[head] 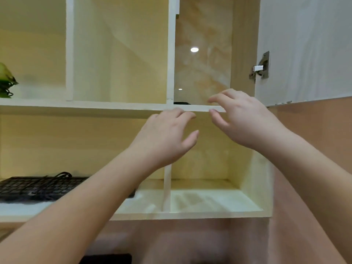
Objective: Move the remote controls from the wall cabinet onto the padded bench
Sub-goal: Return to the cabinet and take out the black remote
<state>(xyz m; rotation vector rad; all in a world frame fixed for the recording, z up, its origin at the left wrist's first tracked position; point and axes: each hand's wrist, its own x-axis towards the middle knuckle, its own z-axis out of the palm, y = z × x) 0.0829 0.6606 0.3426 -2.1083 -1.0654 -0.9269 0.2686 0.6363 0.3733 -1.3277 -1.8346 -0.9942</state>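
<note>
- Both grips empty, fingers spread: left hand (163,136) and right hand (245,119) raised at the wall cabinet (171,54) shelf edge.
- Apparently reaching for a dark object (181,103), likely a remote, lying just above.

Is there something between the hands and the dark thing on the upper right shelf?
Nothing visible blocks it. The door is swung open; both hands, left and right, are empty at the shelf edge. Only a sliver of the dark object, perhaps a remote, shows.

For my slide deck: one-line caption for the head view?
Both empty hands, left and right, reach toward a dark object on the wall cabinet's upper shelf.
</note>
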